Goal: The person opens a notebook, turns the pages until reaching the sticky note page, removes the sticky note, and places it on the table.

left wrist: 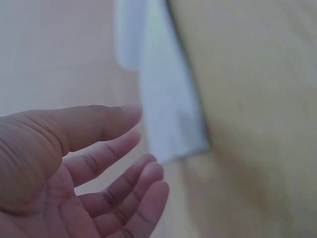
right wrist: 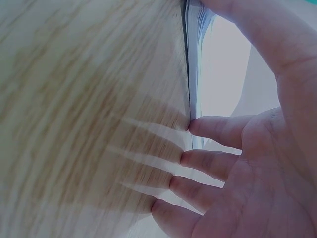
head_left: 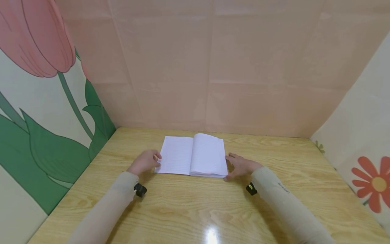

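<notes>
An open notebook [head_left: 176,156] with lined white pages lies on the table, its right-hand leaves bulging up near the spine. My left hand [head_left: 144,162] is at the notebook's left edge. In the left wrist view its thumb and loosely bent fingers [left wrist: 136,198] lie close to the corner of the white page [left wrist: 171,104], with nothing pinched between them. Along the right edge, my right hand [head_left: 242,166] spreads its fingers, thumb by the near corner. The right wrist view shows the fingertips [right wrist: 198,124] against the table and right at the page block's edge [right wrist: 193,64].
The wood-grain table [head_left: 195,206] reaches back to a pinkish-beige wall [head_left: 210,67]. A tulip-patterned panel [head_left: 45,135] borders the left side, and a panel with a red flower [head_left: 377,184] the right. Small black devices sit at the left wrist [head_left: 140,189] and right wrist [head_left: 251,188].
</notes>
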{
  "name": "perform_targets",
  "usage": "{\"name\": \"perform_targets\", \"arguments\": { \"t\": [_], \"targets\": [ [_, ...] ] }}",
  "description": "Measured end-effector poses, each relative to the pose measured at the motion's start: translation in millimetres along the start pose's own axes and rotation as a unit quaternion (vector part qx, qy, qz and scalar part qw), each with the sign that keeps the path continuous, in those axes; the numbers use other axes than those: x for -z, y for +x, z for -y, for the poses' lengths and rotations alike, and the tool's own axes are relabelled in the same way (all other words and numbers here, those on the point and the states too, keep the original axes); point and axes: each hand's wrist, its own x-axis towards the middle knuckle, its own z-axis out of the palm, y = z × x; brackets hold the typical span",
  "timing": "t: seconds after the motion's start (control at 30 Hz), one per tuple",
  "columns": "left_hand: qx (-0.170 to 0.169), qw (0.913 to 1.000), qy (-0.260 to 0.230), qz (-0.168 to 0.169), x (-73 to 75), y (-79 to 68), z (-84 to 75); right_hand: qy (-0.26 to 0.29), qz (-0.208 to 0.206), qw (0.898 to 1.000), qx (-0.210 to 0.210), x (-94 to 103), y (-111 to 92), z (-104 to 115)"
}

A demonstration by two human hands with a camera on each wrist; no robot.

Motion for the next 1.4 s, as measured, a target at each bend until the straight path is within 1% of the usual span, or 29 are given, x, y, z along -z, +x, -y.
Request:
{"name": "perform_targets", "arguments": {
  "t": [0.1, 0.2, 0.27, 0.33, 0.4, 0.5, 0.63, 0.8, 0.93, 1.03, 1.23, 1.4],
  "targets": [
    [-0.029, 0.9991, -0.018, -0.024, 6.6, 1.5, -12.8, -0.002, -0.003, 1.0, -0.001, -0.9, 1, -2],
    [-0.079, 0.995, -0.043, -0.043, 8.9, 3.5, -29.1, -0.002, -0.004, 1.0, -0.003, -1.5, 2, -3],
    [-0.115, 0.9899, -0.064, -0.053, 6.7, 5.1, -41.1, -0.001, -0.002, 1.0, -0.002, -1.8, 1, -3],
    [-0.152, 0.9827, -0.089, -0.058, 2.7, 7.3, -53.8, 0.001, 0.0, 1.0, -0.001, -2.1, 1, -2],
    [-0.178, 0.9758, -0.111, -0.062, -2.5, 9.1, -67.8, 0.002, 0.0, 1.0, 0.001, -2.3, 1, -2],
    [-0.198, 0.968, -0.14, -0.064, -10.8, 11.1, -89.0, 0.003, 0.0, 1.0, 0.002, -2.8, 2, -3],
    [-0.215, 0.9617, -0.161, -0.054, -23.7, 13.7, -113.8, 0.003, -0.001, 1.0, -0.001, -2.9, 2, -3],
    [-0.241, 0.9561, -0.165, -0.03, -42.4, 17.6, -135.9, -0.007, -0.006, 1.0, -0.007, -1.8, 3, -2],
    [-0.258, 0.9536, -0.154, -0.006, -57.8, 19.2, -145.4, -0.014, -0.007, 1.0, -0.007, -1.1, 3, 0],
    [-0.262, 0.954, -0.144, 0.019, -70.2, 20.4, -147.3, -0.012, -0.008, 1.0, -0.008, -1.1, 3, 2],
    [-0.259, 0.9552, -0.13, 0.062, -93.4, 24.8, -141.0, -0.011, -0.004, 1.0, -0.006, -1.7, 4, 1],
    [-0.253, 0.9557, -0.119, 0.091, -106.2, 28.8, -135.2, -0.008, -0.005, 1.0, -0.006, -2.2, 4, 0]
  ]
}}
